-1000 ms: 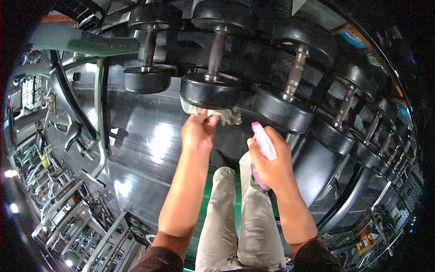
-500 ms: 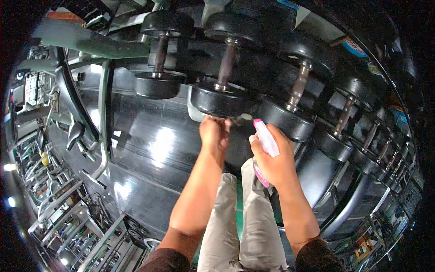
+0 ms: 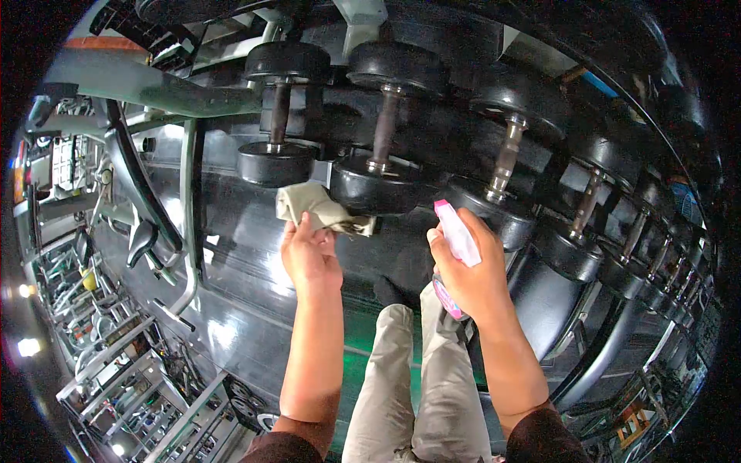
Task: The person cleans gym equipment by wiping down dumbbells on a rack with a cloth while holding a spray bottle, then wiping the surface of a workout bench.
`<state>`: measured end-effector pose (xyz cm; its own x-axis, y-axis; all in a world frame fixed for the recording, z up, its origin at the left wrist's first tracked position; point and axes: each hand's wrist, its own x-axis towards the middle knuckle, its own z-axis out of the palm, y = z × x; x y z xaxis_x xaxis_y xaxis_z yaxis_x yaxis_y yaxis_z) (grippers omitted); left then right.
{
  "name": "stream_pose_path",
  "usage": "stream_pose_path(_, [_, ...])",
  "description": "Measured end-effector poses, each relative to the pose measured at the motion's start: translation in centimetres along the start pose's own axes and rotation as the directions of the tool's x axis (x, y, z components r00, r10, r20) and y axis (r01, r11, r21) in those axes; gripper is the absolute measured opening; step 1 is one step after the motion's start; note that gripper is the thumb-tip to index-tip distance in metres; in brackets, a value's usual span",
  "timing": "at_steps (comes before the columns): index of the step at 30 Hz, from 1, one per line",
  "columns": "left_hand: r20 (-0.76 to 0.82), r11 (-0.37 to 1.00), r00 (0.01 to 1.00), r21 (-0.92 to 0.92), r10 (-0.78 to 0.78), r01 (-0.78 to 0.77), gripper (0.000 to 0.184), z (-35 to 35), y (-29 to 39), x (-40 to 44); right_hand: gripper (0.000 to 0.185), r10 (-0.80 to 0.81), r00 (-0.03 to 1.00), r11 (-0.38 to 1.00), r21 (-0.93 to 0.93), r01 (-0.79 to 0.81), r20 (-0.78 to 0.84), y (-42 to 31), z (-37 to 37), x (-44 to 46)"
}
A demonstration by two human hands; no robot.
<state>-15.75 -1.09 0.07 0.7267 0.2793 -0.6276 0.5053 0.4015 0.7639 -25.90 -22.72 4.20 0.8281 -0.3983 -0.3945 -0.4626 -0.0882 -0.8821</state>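
Observation:
My left hand (image 3: 311, 255) grips a beige folded cloth (image 3: 320, 210), which lies just below the front heads of two black dumbbells. One dumbbell (image 3: 278, 163) is above the cloth's left end, the other (image 3: 378, 184) above its right end. My right hand (image 3: 472, 266) is wrapped round a spray bottle (image 3: 459, 238) with a pink tip and a pink label lower down. That bottle is near the front head of a third dumbbell (image 3: 498, 202). The fingers behind the bottle are partly hidden.
More dumbbells (image 3: 575, 239) continue the rack row to the right. A grey-green machine frame (image 3: 191, 193) with a black pad (image 3: 143, 181) stands on the left. Below are my legs (image 3: 421, 386) over the shiny dark floor (image 3: 247, 270). Metal racks fill the lower left.
My left hand has moved left with the cloth, from under the second dumbbell's front head to beside the first one's. The cloth now shows more fully. The dumbbells sit slightly lower in view.

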Motion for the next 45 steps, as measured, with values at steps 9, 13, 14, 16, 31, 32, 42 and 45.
stream_pose_path(9, [0.813, 0.130, 0.532, 0.516, 0.236, -0.847, 0.028, 6.2, 1.8, 6.9, 0.024, 0.028, 1.000, 0.997, 0.072, -0.028, -0.002, 1.3, -0.3, -0.8])
stream_pose_path(13, [0.934, 0.182, 0.357, 0.348, 0.021, -0.920, 0.032, 7.4, 2.7, 5.3, 0.023, -0.007, 1.000, 0.996, 0.090, 0.010, -0.026, 1.8, -0.3, -1.4])
stream_pose_path(14, [0.975, 0.124, 0.207, 0.216, -0.078, -0.969, 0.035, 7.6, 3.2, 4.9, 0.023, -0.043, 0.998, 0.995, 0.084, 0.046, -0.046, 2.0, -0.2, -1.5])
stream_pose_path(16, [0.981, 0.014, 0.132, 0.135, -0.141, -0.991, 0.039, 9.1, 2.8, 3.2, 0.021, 0.006, 1.000, 0.996, 0.086, -0.004, -0.020, 1.6, -0.2, -1.5])
stream_pose_path(31, [0.934, 0.463, 0.356, 0.326, -0.025, -0.824, 0.037, 5.1, 2.7, 8.1, 0.021, 0.091, 0.996, 0.995, 0.051, -0.089, -0.022, 1.7, 1.0, -2.1])
stream_pose_path(32, [0.898, 0.617, 0.440, 0.354, -0.013, -0.703, 0.038, 4.0, 2.6, 9.5, 0.022, 0.099, 0.994, 0.994, 0.057, -0.097, -0.035, 1.9, 1.0, -2.1])
stream_pose_path(42, [0.876, 0.369, 0.479, 0.461, -0.049, -0.807, 0.032, 6.0, 2.7, 8.0, 0.022, 0.022, 0.998, 0.994, 0.108, -0.015, -0.066, 1.9, -0.5, -2.4])
stream_pose_path(45, [0.937, 0.126, 0.349, 0.342, 0.033, -0.931, 0.029, 9.0, 2.0, 4.8, 0.021, -0.034, 0.995, 0.996, 0.074, 0.041, -0.091, 3.0, -0.3, -2.6])
